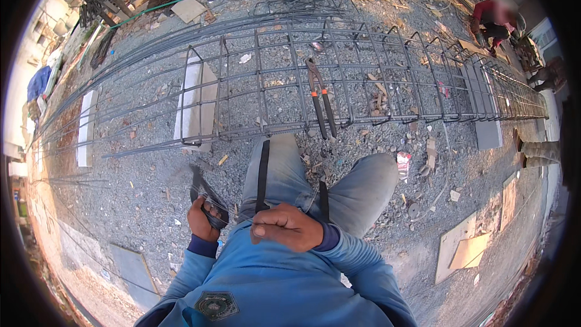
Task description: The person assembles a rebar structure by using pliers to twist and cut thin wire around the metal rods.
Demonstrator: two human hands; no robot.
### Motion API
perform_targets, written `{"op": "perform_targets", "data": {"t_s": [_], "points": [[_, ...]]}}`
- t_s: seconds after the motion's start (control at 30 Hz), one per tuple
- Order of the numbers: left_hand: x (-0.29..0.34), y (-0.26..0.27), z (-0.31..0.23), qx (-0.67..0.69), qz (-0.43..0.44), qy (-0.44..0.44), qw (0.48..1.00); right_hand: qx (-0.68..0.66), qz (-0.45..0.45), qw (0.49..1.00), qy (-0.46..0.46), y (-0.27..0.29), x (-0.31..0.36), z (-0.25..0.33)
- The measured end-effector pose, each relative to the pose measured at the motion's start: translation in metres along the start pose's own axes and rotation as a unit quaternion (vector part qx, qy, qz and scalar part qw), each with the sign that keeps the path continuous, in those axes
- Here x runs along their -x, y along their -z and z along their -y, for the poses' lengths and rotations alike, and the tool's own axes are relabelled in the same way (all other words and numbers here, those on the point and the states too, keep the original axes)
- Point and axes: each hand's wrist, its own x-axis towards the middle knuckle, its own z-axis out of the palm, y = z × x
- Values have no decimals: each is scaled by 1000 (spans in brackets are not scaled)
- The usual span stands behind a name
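My left hand (204, 219) is closed around a dark, partly blurred bundle (209, 197) with thin wire-like strands; its exact kind is hard to make out. In front of my belly, my right hand (287, 227) has its fingers curled together, and whatever they pinch is hidden. Ahead of my knees lies a long rebar cage (290, 85) of bars and square stirrups. On it rest pincers (321, 100) with orange and black handles, apart from both hands.
Pale blocks (196, 100) and a grey block (481, 106) are under the cage. Loose bars fan out to the left. A crouching person (493, 21) is at the far right, and another person's legs (538, 152) are at the right edge. Boards (469, 248) lie on the gravel.
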Motion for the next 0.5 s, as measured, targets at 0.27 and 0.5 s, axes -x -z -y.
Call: {"op": "perform_targets", "data": {"t_s": [0.27,0.5], "points": [[-112,101,18,-158,-137,-98,973,-232,-300,880,285,59,97,41],[-74,-14,12,-426,110,-223,870,218,-563,730,321,44,145,66]]}}
